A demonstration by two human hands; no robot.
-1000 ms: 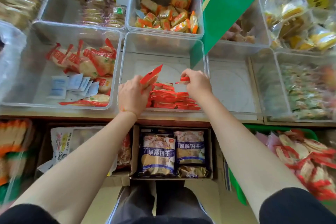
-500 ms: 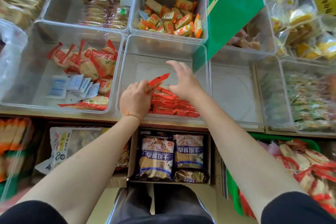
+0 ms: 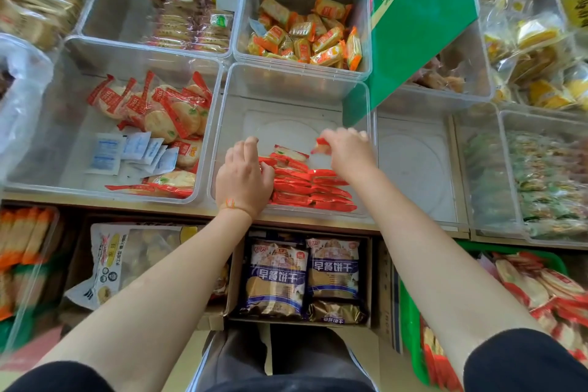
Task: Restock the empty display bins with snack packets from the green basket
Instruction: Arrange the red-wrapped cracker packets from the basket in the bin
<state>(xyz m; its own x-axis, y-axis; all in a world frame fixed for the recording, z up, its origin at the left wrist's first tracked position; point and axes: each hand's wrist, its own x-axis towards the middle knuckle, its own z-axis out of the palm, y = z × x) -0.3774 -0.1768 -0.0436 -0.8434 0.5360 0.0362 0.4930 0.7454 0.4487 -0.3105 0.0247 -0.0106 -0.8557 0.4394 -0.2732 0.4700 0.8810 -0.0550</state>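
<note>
The clear middle bin holds rows of red snack packets along its front wall. My left hand rests against the left end of these rows, fingers relaxed and thumb touching the packets. My right hand hovers over the back of the rows and pinches one red packet by its edge. At the lower right stands the green basket, with several red-and-clear packets inside.
Right of the middle bin is a bare clear bin. The left bin holds rice crackers and white sachets. A green sign leans over the back. Boxes of biscuit bags sit under the shelf edge.
The red packet that my left hand held up now lies in the row, and that hand has dropped onto the packets. My right hand, spread open before, now pinches a packet.
</note>
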